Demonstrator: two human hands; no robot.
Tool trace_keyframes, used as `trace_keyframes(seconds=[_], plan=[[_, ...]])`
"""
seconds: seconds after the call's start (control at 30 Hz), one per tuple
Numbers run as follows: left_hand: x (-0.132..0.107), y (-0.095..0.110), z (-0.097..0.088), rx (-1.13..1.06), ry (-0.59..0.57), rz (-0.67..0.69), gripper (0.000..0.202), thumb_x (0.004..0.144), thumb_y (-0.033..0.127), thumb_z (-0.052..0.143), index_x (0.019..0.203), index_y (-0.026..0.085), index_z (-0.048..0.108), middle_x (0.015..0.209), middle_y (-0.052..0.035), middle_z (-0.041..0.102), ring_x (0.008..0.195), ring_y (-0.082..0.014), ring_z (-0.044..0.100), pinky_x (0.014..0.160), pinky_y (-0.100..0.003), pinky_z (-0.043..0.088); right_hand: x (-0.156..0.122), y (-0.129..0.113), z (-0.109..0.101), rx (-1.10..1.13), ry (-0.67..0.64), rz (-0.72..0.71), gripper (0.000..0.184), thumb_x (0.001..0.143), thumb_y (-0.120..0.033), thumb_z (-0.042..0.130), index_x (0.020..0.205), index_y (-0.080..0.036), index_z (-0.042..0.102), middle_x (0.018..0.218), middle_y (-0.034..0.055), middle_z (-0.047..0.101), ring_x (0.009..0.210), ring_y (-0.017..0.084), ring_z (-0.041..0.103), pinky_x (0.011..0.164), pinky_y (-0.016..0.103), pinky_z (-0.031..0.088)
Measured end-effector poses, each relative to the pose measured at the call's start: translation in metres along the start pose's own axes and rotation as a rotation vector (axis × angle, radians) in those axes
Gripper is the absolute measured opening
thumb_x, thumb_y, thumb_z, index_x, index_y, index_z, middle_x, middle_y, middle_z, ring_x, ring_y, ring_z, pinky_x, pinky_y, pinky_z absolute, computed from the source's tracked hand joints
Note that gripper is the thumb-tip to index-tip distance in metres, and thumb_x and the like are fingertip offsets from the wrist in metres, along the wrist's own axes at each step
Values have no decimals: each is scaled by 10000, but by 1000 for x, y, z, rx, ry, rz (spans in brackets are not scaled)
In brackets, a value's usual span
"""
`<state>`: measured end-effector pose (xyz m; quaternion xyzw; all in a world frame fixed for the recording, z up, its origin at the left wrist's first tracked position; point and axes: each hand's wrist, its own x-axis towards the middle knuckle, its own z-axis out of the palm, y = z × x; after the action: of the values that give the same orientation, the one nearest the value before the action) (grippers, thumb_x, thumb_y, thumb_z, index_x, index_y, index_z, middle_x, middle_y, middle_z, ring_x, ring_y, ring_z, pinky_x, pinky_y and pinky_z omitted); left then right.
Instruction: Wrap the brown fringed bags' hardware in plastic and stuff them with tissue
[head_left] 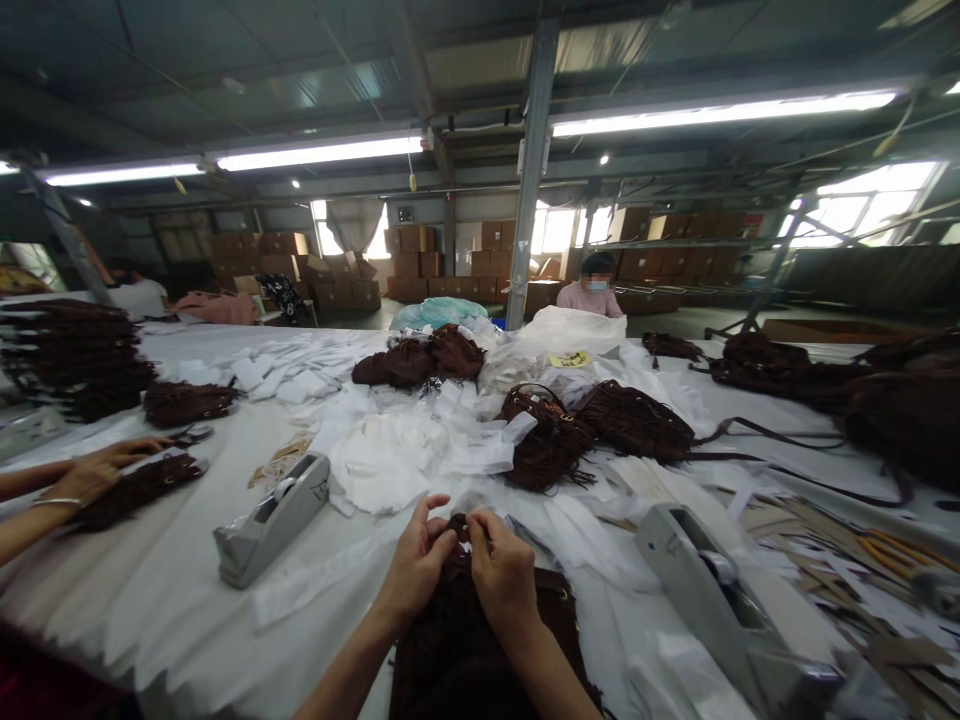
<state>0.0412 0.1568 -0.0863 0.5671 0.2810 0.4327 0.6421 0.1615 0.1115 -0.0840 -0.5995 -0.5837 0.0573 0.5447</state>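
A dark brown fringed bag [457, 650] lies on the white table in front of me. My left hand [416, 565] and my right hand [504, 572] meet at its far edge. Both pinch a small part at the top of the bag, fingers closed on it. More brown fringed bags [551, 440] lie just beyond, among white paper sheets [390, 455].
A grey tape dispenser [274, 518] sits left of my hands, another [712, 590] to the right. A co-worker's hands [97, 470] rest on a brown bag at the far left. Stacked bags [71, 355] stand at the left, a seated person [596, 290] across the table, cardboard boxes behind.
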Motion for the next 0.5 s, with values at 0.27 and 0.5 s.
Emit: trace_keyframes(seconds=[0.27, 0.5], plan=[[3, -8, -2, -18, 222, 49, 355, 779, 372, 668, 1014, 175, 489, 681, 38, 585, 611, -114, 552, 571, -212, 412, -14, 3, 13, -24, -79, -153, 344, 969, -322, 378, 844, -176, 664, 792, 99, 664, 782, 227, 615, 750, 332, 446], [5, -6, -4, 31, 157, 68, 295, 770, 388, 694, 857, 166, 520, 672, 4, 617, 594, -134, 581, 566, -234, 454, -6, 7, 18, 780, -170, 728, 468, 757, -613, 632, 716, -148, 665, 598, 17, 597, 503, 127, 501, 505, 247, 399]])
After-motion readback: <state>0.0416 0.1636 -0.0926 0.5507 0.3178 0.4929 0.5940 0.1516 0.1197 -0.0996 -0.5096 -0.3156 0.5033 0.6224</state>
